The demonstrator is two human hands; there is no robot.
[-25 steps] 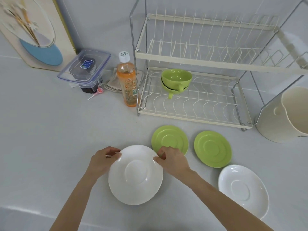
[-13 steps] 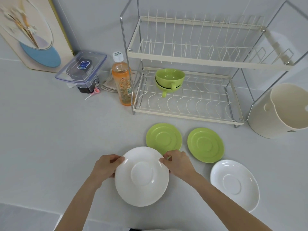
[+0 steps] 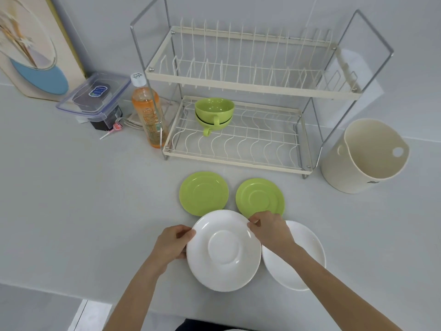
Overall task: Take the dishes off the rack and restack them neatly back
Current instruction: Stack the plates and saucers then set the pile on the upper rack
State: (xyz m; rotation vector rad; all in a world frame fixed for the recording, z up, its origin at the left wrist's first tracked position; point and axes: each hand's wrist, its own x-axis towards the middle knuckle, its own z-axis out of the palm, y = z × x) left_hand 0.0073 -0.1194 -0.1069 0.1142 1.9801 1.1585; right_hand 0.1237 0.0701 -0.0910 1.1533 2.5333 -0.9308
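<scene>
A white saucer (image 3: 223,250) is held by its rim between both hands near the counter's front edge. My left hand (image 3: 172,242) pinches its left rim and my right hand (image 3: 270,230) pinches its upper right rim. A second white saucer (image 3: 305,256) lies just to its right, partly hidden under my right forearm. Two green saucers (image 3: 203,193) (image 3: 259,197) lie flat behind them. Two stacked green cups (image 3: 214,112) stand on the lower tier of the two-tier wire dish rack (image 3: 238,158). The rack's upper tier holds nothing.
An orange drink bottle (image 3: 149,115) stands against the rack's left side, with a lidded plastic container (image 3: 95,99) and a lollipop (image 3: 114,129) further left. A cream bucket (image 3: 365,156) stands right of the rack. A framed picture (image 3: 31,46) leans on the wall.
Both hands have carried the white saucer to the right, so it now sits next to the second white saucer and overlaps the near edges of the green saucers.
</scene>
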